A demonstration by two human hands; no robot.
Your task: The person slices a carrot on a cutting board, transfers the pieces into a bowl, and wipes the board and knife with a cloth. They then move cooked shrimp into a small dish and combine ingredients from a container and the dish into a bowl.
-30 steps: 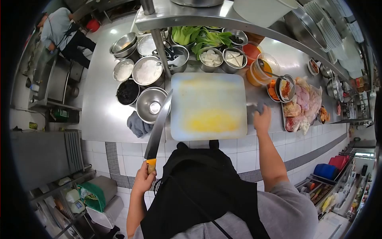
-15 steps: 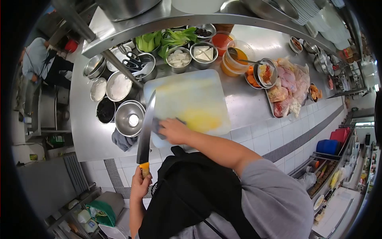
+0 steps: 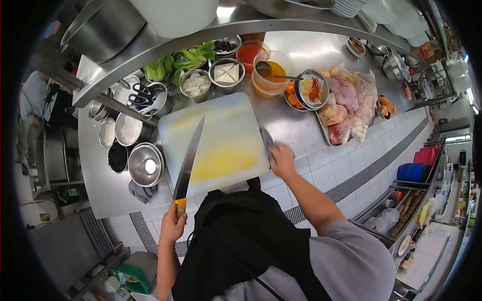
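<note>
My left hand (image 3: 173,223) is closed around the yellow handle of a large knife (image 3: 190,163), its blade pointing up over the lower left of the cutting board (image 3: 216,113). The pale board carries yellow stains. At the board's right edge, my right hand (image 3: 282,159) grips a dark grey cloth (image 3: 268,144) near the counter's front edge. Left of the board sit empty-looking nested steel bowls (image 3: 145,164), with another grey cloth (image 3: 142,191) below them.
Bowls of tofu (image 3: 227,73), white pieces (image 3: 196,85) and greens (image 3: 193,58) stand behind the board. Rightward are an orange liquid tub (image 3: 268,83) and a tray of raw chicken (image 3: 346,103). A metal shelf (image 3: 236,29) overhangs. Another person (image 3: 35,95) stands far left.
My right hand has moved with the cloth from the board's lower left to its right edge. The knife remains in my left hand. The camera view has shifted.
</note>
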